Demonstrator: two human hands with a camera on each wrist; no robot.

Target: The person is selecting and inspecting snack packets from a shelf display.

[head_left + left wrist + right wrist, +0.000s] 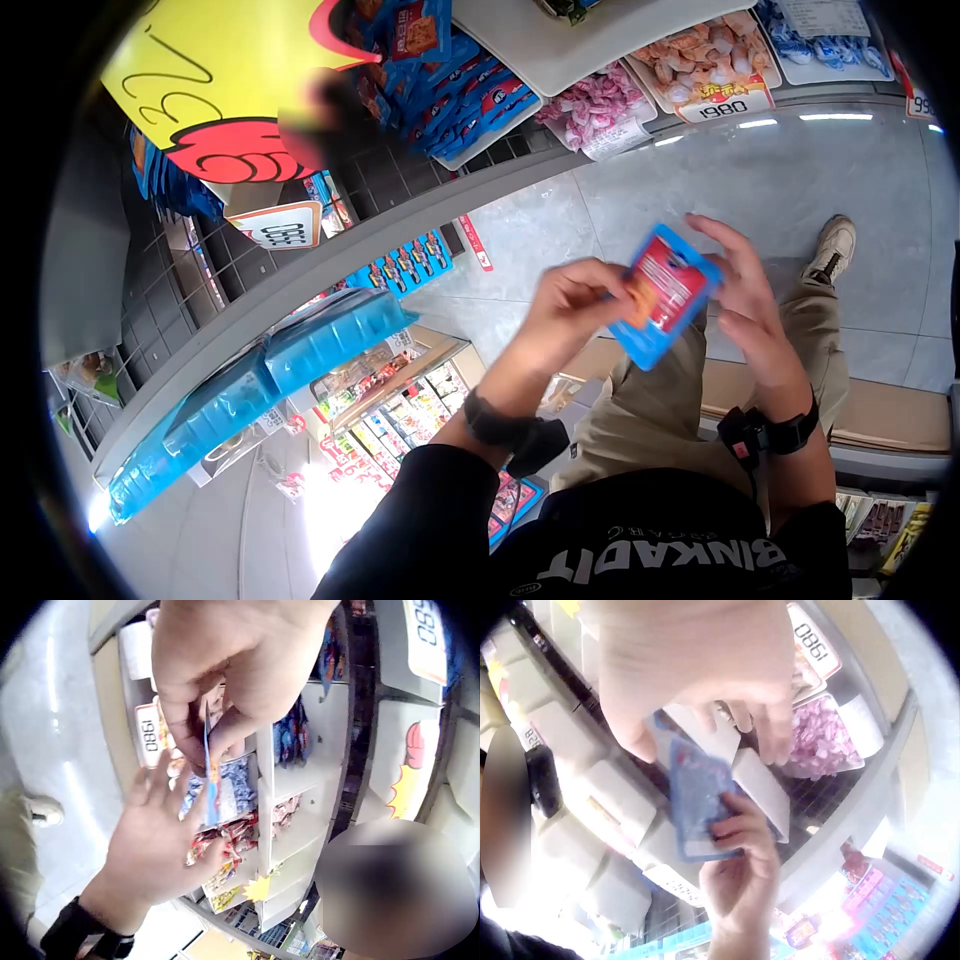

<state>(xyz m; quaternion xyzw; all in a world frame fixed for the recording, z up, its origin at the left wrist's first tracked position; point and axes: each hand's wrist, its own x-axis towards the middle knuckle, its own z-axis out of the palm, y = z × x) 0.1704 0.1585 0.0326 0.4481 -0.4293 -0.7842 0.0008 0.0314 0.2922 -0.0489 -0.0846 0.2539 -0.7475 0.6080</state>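
Pinches one packet (662, 292) near its left side between the thumb and fingers of the left hand (570, 315); holds it up between the two hands, above the grey tiled floor (660, 195), with a blue border, red panel and white print turned upward. Opens the right hand (750, 300) wide, fingers apart, just beside the packet's other side; cannot tell from three views whether touching it or slightly off. Wears two black wrist devices, one on the left wrist (500, 425) and one on the right (765, 435), plus one black printed shirt (660, 530) and beige trousers (640, 410), with one pale shoe (835, 245) in sight. Beyond the hands, along the curved shelf edge, three trays of wrapped sweets: one pink (600, 105), one orange-brown (705, 62), one blue and white (825, 50). At the front of the orange-brown tray, one price card (725, 105) reading 1980. Left of the pink tray, one pile of blue packets (470, 95), too overlapped to count. At upper left, one large yellow sign (200, 75) with a red patch, and below it one white price card (278, 226) with an orange border. Lower down, two blue containers (335, 340) end to end, and near them one blue card (405, 265) bearing about five small figures.
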